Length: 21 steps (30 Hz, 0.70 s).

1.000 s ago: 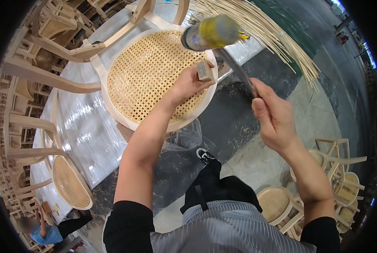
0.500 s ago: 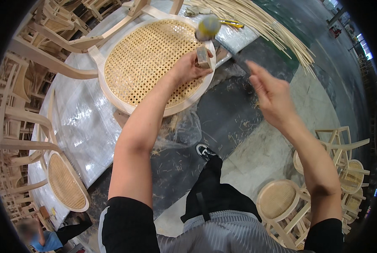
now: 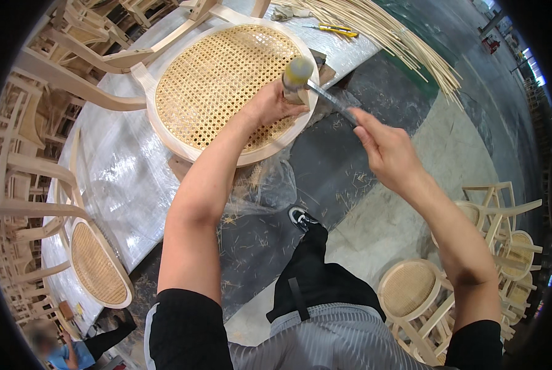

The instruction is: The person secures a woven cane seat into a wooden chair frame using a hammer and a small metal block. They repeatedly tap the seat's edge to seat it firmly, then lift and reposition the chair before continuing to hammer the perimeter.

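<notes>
A pale wooden chair seat with woven cane in its round frame lies in front of me. My left hand is closed around a small wooden block, held upright on the seat's right rim. In my right hand is the metal-looking handle of a mallet, which reaches up and left. Its blurred head, yellowish with a grey face, is at the top of the block and partly covers it. Whether the two touch I cannot tell.
A yellow utility knife and a bundle of long thin cane strips lie beyond the seat. The table has clear plastic over it. Chairs stand at lower right; more chair frames crowd the left. A person is at lower left.
The mallet head has come down from above the block to its top, and my right hand has dropped slightly. My left hand stays with the block at the rim. The seat has shifted slightly.
</notes>
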### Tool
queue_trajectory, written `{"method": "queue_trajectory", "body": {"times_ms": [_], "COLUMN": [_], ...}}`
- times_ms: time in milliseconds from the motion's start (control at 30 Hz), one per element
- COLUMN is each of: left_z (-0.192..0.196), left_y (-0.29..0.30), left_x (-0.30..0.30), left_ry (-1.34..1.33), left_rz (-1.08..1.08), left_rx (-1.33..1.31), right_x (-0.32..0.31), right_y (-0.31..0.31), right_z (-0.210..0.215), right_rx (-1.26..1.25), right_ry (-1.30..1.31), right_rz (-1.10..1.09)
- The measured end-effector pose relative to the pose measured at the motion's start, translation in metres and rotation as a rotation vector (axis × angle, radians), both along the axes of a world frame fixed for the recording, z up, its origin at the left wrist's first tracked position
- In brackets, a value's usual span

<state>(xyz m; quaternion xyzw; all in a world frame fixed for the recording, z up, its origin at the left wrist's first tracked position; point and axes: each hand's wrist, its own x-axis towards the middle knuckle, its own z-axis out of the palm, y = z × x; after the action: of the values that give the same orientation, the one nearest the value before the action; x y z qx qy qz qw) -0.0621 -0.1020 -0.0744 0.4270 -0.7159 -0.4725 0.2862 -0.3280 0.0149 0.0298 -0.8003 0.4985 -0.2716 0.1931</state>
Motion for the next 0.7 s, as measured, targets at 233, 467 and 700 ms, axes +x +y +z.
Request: {"method": "queue_trajectory", "body": {"times_ms": [233,467,700], "left_z": [-0.006,0.002,0.005], "left_y": [0.006,0.019,0.031], "left_x": [0.015,0.023,0.028], "left_ry": [0.080,0.102,0.098], "left_rz": [-0.039,-0.046,-0.024], "left_rx": [0.005,0.030,0.243], "right_x": [0.000,0.009,0.012], "right_y": [0.011,0.026,0.034], "right_z": [-0.014,0.008,0.002], "right_rx": [-0.265,-0.057,-0.030], "right_ry": [-0.158,-0.152,-0.216], "right_rz": [0.145,0.121,0.093]}}
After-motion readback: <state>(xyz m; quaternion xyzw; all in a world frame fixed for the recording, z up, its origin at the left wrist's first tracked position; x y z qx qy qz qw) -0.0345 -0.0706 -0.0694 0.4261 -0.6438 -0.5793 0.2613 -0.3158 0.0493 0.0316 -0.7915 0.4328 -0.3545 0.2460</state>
